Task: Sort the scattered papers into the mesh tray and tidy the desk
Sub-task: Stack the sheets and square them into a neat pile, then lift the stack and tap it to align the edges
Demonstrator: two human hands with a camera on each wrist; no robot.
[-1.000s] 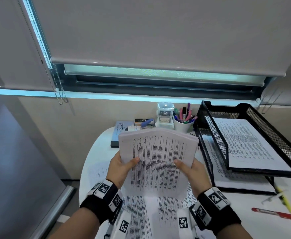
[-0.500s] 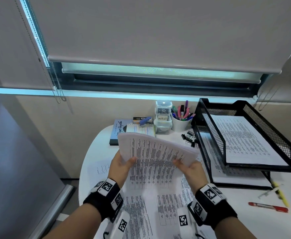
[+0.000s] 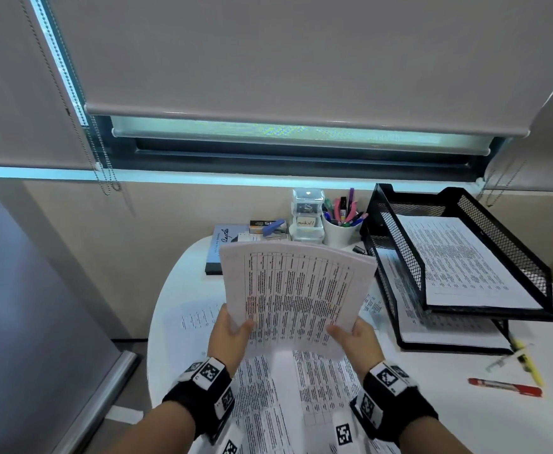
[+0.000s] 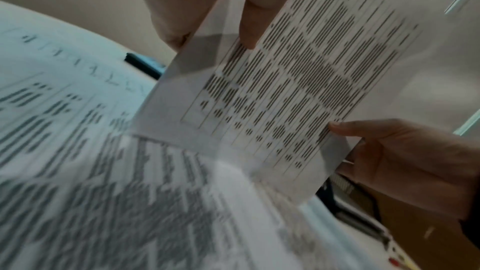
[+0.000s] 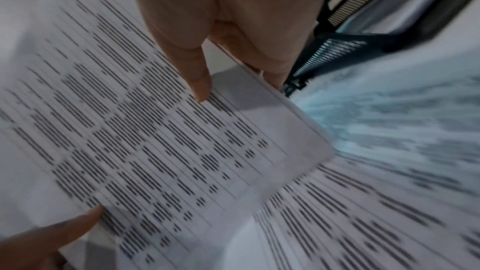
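Observation:
A stack of printed papers (image 3: 296, 296) is held upright above the white round desk (image 3: 484, 417), bowed across its top. My left hand (image 3: 230, 332) pinches its lower left edge, thumb on the front. My right hand (image 3: 355, 335) pinches the lower right edge the same way. The left wrist view shows the stack (image 4: 291, 81) with both thumbs on the print; the right wrist view shows the stack (image 5: 161, 134) likewise. More printed sheets (image 3: 301, 398) lie flat on the desk under my hands. The black two-tier mesh tray (image 3: 403, 253) stands to the right, with papers in both tiers.
At the back of the desk stand a white pen cup (image 3: 340, 231), small clear boxes (image 3: 307, 214), a stapler (image 3: 273, 226) and a blue book (image 3: 219, 250). A red marker (image 3: 504, 386) and a yellow highlighter (image 3: 527, 360) lie right of the tray front. The desk's left edge curves near my left wrist.
The stack tipped forward and down half a second ago, then came back upright and a little higher. Both hands kept their hold on its lower edges.

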